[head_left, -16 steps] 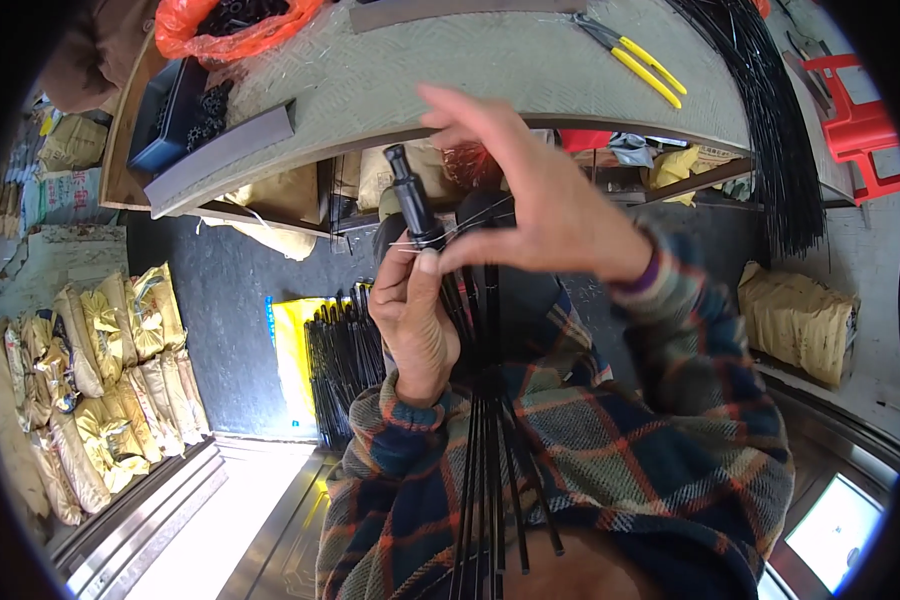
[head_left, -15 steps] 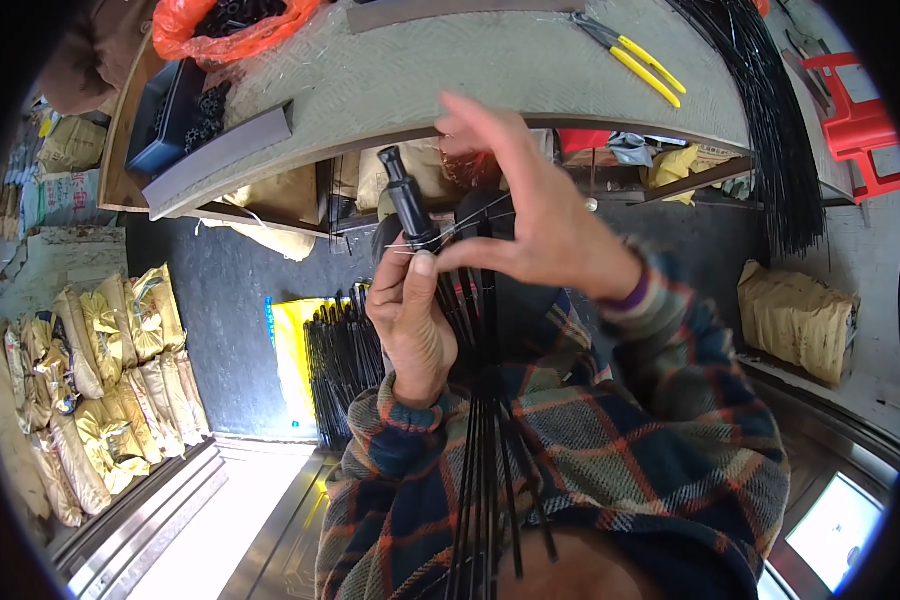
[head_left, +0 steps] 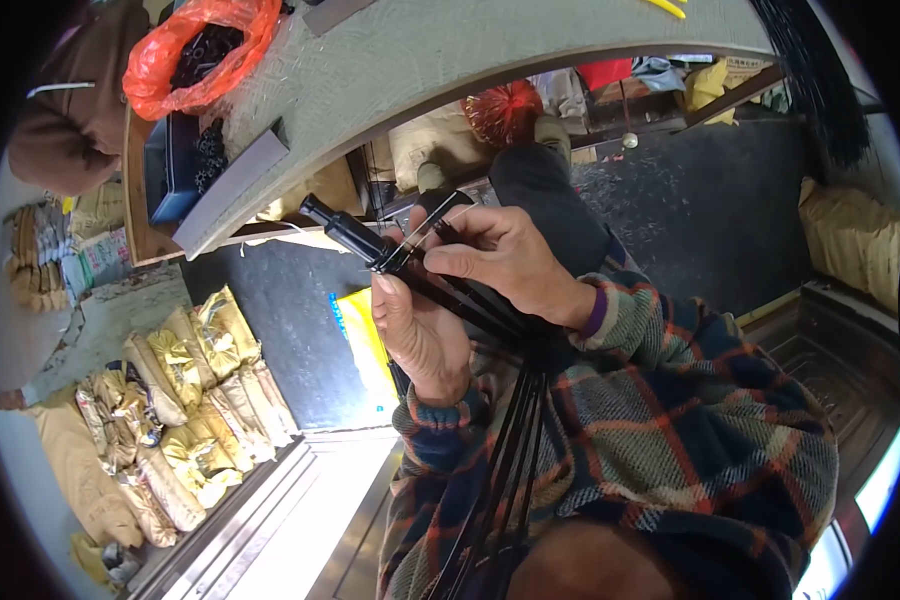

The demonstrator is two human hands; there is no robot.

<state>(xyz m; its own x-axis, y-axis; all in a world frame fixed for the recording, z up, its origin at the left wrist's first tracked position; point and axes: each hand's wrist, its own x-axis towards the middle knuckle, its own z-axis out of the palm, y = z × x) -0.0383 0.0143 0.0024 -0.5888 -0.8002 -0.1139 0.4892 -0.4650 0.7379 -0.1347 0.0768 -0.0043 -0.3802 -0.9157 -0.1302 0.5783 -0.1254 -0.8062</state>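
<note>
My left hand (head_left: 422, 345) is closed, thumb and fingers pinching the lower end of a black stepped plastic tube (head_left: 355, 238) that looks like an umbrella runner. The tube tilts up to the left. My right hand (head_left: 515, 262) is beside it, its thumb and fingertips closed on a thin black umbrella rib; the fingertips partly hide the grip. A fine pale wire (head_left: 425, 232) slants up from the tube's lower end past my right fingers. Long black ribs (head_left: 515, 430) run from the tube down over my lap and plaid jacket.
Ahead is a grey bench (head_left: 410, 70) with an orange-red plastic bag (head_left: 255, 35) of black parts and a blue bin (head_left: 175, 165). Black strands (head_left: 820, 90) hang off its right end. Wrapped bundles (head_left: 180, 400) lie at the left, and a yellow sheet (head_left: 365, 340) is on the floor.
My right hand has come down from its spread pose above and closed beside the tube. The tube has tilted further left, and the whole view has turned.
</note>
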